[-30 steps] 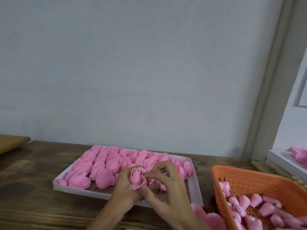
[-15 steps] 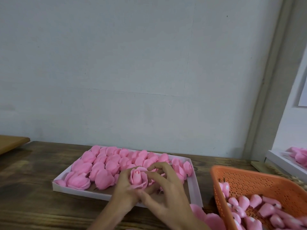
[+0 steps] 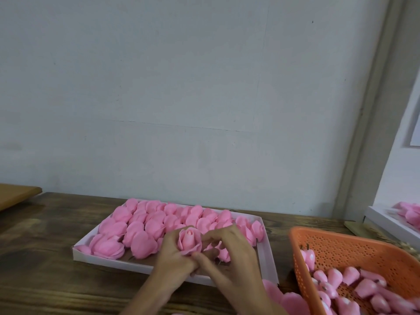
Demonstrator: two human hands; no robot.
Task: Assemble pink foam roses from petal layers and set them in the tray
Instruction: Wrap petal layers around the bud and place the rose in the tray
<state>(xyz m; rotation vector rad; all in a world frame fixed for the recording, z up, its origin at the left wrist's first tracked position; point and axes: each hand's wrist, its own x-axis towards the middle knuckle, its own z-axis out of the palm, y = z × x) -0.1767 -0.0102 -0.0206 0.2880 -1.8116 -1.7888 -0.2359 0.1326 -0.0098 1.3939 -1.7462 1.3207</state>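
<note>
The left hand [image 3: 175, 254] curls round the half-built rose [image 3: 189, 241]; the right hand [image 3: 229, 253] pinches at its base (exact contact hidden); the rose is held above the tray [image 3: 109, 262], near its front edge; squeezing too hard could crease the foam or slip a petal layer loose.

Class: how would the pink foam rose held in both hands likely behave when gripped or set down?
The rose probably crushes easily: thin petals curl loosely. Likely light: the left hand and right hand hold it with fingers. Set down, it may tip, like roses lying in the tray.
</note>
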